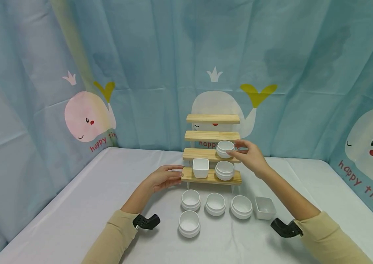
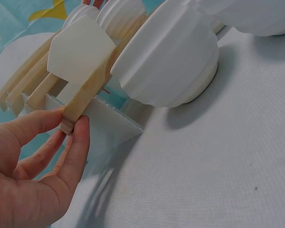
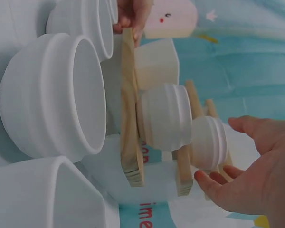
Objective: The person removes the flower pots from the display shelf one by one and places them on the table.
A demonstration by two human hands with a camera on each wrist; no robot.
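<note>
A tiered stand has wooden boards, with its lowest board [image 1: 213, 179] nearest me. My left hand [image 1: 165, 178] pinches that board's left end between thumb and fingers, as the left wrist view [image 2: 45, 161] also shows. A round white bowl [image 1: 225, 146] stands upright at the right of the second board. My right hand [image 1: 250, 157] holds this bowl at its right side, thumb and fingertips spread around it in the right wrist view [image 3: 251, 166]. On the lowest board sit a square white bowl [image 1: 200, 168] and another round white bowl [image 1: 224, 171].
In front of the stand, round white bowls [image 1: 215, 204] and a square white dish [image 1: 265, 208] stand on the white tablecloth [image 1: 84, 220]. One more round bowl [image 1: 189, 224] is closer to me. The upper boards [image 1: 213, 118] rise toward a blue whale-print curtain [image 1: 160, 73].
</note>
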